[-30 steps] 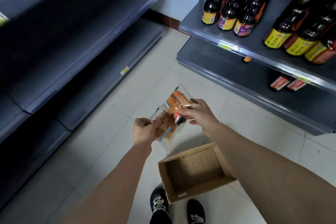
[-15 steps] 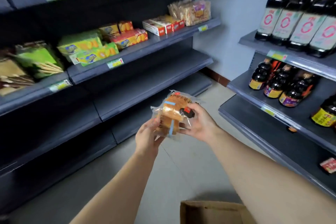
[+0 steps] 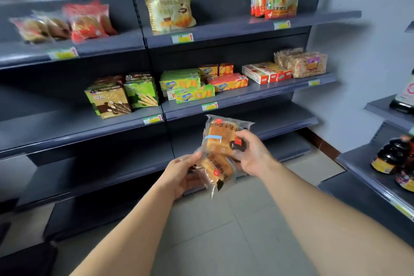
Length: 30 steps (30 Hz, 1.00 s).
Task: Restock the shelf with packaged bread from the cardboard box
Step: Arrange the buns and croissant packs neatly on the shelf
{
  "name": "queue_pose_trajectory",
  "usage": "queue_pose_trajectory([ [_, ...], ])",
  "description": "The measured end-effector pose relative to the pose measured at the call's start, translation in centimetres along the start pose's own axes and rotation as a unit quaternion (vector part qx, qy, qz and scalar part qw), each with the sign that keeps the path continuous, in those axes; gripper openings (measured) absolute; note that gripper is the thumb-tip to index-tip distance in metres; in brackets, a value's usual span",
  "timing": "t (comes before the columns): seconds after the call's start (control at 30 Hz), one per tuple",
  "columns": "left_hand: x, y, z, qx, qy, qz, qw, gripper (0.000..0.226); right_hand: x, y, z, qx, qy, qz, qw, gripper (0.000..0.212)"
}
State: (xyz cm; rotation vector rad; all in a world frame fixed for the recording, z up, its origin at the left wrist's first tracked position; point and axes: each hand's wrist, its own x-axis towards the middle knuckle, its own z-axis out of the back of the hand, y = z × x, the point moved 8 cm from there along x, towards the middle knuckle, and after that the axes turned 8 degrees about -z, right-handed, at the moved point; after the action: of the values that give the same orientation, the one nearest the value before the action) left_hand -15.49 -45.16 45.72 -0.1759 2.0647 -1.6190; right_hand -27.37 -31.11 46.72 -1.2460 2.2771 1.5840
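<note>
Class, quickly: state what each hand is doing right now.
Left hand: holds the lower bread packet.
Right hand: holds the upper bread packet.

Half-seen packs, cut bottles, unreadable tags

The lower pack point(image 3: 216, 171) lies half under the upper pack point(image 3: 220, 139), its left end partly covered by the left hand point(image 3: 181, 172). The right hand point(image 3: 253, 154) has its fingers out of sight behind the upper pack. The bottles point(image 3: 394, 159) on the right are cut by the frame edge. The far-left bags point(image 3: 40, 28) are smeared, and the price tags point(image 3: 209, 106) cannot be read.
</note>
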Motion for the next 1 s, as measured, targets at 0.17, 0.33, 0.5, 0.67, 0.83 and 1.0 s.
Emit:
queue_pose_trajectory([
  [0.17, 0.0, -3.0, 9.6, -0.038, -0.184, -0.019, 0.982, 0.007, 1.2, 0.7, -8.0, -0.038, 0.026, 0.004, 0.999, 0.013],
  [0.33, -0.1, -8.5, 18.7, 0.078, -0.297, -0.115, 0.945, 0.013, 2.9, 0.3, -16.5, -0.233, 0.07, 0.011, 0.97, 0.01],
  [0.5, -0.5, -11.8, 25.0, 0.097, -0.333, -0.152, 0.925, 0.022, 4.3, -0.6, -24.1, -0.322, 0.138, -0.008, 0.937, 0.02],
  [0.67, -0.8, -13.8, 29.1, 0.033, -0.355, -0.165, 0.92, 0.016, 4.8, -2.5, -30.7, -0.436, 0.17, -0.037, 0.883, 0.017],
  [0.83, -1.1, -14.6, 31.4, -0.047, -0.337, -0.187, 0.922, 0.024, 7.1, -1.5, -34.7, -0.407, 0.071, 0.069, 0.908, 0.064],
  [1.0, -0.8, -15.6, 32.0, -0.153, -0.286, -0.202, 0.924, 0.034, 8.0, 0.1, -39.2, -0.399, 0.085, 0.157, 0.9, 0.089],
])
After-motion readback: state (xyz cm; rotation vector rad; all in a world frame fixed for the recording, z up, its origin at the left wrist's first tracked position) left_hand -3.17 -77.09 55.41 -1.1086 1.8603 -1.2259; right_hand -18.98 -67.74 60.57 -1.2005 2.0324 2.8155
